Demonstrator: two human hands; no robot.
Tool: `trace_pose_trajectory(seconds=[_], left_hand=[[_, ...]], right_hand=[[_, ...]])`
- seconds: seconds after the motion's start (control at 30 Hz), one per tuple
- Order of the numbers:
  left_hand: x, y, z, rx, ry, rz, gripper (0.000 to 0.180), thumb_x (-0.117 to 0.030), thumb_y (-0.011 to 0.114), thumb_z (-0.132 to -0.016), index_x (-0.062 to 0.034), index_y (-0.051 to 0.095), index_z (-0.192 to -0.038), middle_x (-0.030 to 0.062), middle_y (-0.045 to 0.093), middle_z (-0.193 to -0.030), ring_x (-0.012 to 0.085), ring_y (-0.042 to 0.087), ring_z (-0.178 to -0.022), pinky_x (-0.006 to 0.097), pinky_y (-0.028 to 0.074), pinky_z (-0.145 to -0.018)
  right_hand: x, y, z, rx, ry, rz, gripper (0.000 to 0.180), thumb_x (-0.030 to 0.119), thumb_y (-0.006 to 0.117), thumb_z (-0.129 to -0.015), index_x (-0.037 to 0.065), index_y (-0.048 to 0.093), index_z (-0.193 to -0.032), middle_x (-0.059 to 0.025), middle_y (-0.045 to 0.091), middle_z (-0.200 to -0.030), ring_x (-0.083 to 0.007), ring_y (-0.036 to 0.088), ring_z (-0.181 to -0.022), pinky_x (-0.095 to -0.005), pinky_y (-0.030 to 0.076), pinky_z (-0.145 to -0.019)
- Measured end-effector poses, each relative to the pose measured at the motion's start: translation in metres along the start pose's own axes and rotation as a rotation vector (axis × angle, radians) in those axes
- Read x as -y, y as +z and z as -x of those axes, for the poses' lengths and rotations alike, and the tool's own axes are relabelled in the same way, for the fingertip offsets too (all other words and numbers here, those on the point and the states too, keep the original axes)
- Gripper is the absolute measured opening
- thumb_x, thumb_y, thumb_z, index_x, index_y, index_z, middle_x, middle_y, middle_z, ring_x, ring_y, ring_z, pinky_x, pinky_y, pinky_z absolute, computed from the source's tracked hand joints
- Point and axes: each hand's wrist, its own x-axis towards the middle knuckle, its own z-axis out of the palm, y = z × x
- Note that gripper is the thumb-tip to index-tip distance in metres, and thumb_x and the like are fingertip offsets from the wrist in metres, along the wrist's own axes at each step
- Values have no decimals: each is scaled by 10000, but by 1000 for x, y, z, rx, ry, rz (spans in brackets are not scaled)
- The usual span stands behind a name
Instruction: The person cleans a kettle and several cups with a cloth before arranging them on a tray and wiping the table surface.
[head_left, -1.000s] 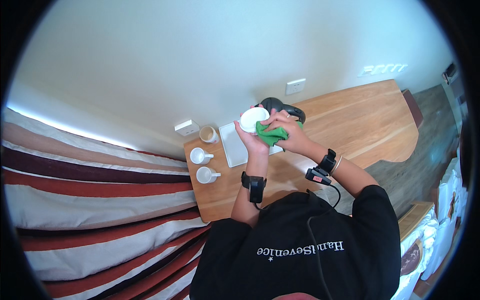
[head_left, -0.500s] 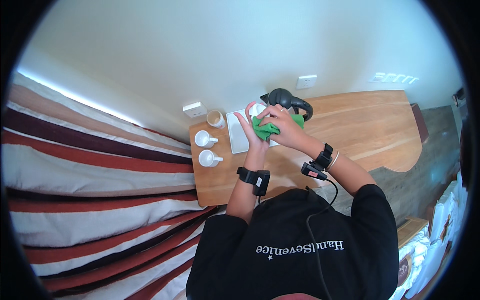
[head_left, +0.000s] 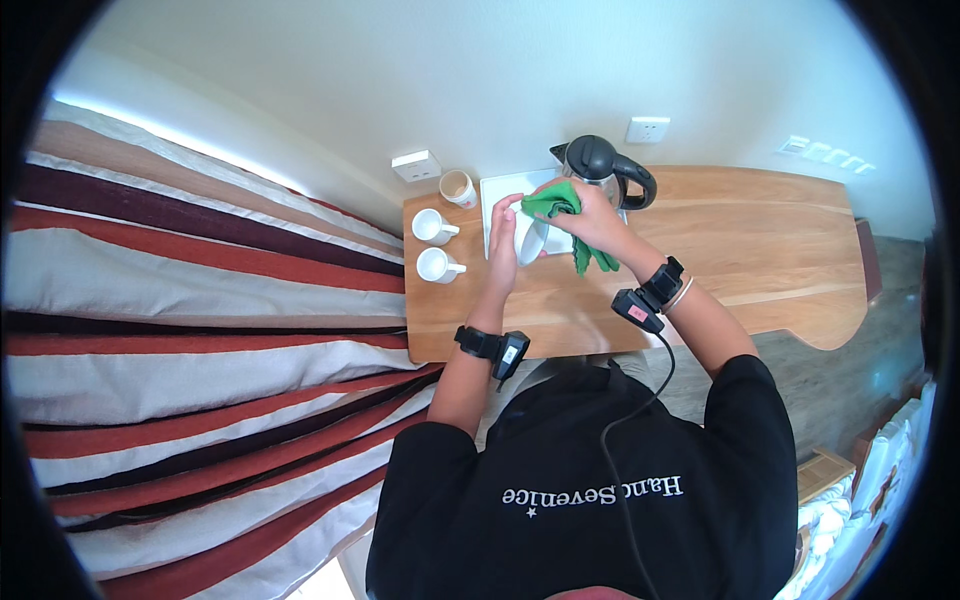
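One wooden desk (head_left: 720, 250), long, running along the wall. One striped curtain (head_left: 200, 300) hangs off the desk's left end. One black electric kettle (head_left: 600, 162) at the desk's back edge, just right of one white tray (head_left: 500, 190). Two white mugs (head_left: 432, 227) stand near the desk's left end, one (head_left: 436, 266) closer to the front edge than the other. One brown-lined cup (head_left: 458, 187) at the desk's back-left corner, just left of the tray. One white cup (head_left: 528, 240) is held tilted over the tray, in front of the kettle. One green cloth (head_left: 560, 205) sits on and inside that cup's rim, tail hanging right.

Left hand (head_left: 505, 235): forearm up from the front edge, fingers wrapped around the white cup's side, gripping it. Right hand (head_left: 590, 220): wrist bent inward, closed on the green cloth, pressing it to the cup.
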Motion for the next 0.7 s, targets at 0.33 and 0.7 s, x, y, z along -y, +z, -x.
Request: trace_pose_trajectory(seconds=[0.33,0.7], left_hand=[[29,-22,-5,-15,-314,282,377,-380,416,-1005,-101,468,-1253,203,566,-1298,288,615,-1110,430,589,-764],[143,-53,-49,-80,-93,-875,795,-355,841,-718,-9,426,-1300,176,486,-1264,322,527,-1112,424,490,-908]], right_hand=[[-63,-19,44,-114,416,-268,259,212,750,-835,15,674,-984,-3,625,-793,-81,547,-727,-252,447,-654],[-142,-35,117,-189,607,-205,232,189,731,-819,-7,685,-934,-12,631,-744,-92,549,-658,-271,446,-598]])
